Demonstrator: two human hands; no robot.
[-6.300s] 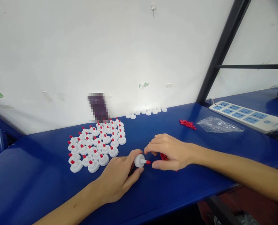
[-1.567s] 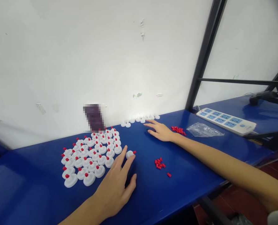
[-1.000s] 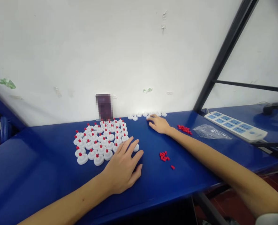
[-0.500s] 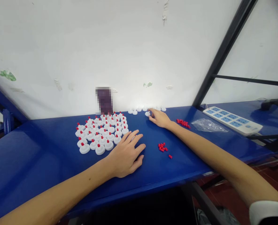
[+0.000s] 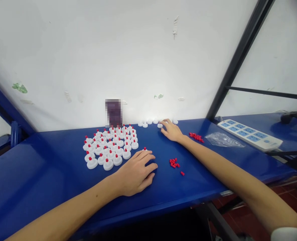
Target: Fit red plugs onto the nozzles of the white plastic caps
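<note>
My left hand [image 5: 138, 170] lies palm down on the blue table [image 5: 50, 187], fingers loosely spread. Its fingertips touch a white cap with a red tip [image 5: 144, 148], which they mostly hide. That cap sits just right of a packed group of white caps with red tips [image 5: 110, 147]. My right hand [image 5: 173, 131] reaches to the back of the table, where a row of bare white caps [image 5: 148, 122] lines the wall. Its thumb and forefinger close on one bare white cap [image 5: 160, 126] pulled slightly out of the row.
A small heap of red tips [image 5: 174, 163] lies between my arms, and another red heap [image 5: 195, 136] sits right of my right hand. Further right are a clear plastic bag [image 5: 223, 140] and a white power strip [image 5: 250, 134]. A black slanted post [image 5: 238, 60] rises behind.
My left hand has slid the red-tipped cap toward the group and rests beside it. My right hand has drawn one bare white cap a little out of the row.
</note>
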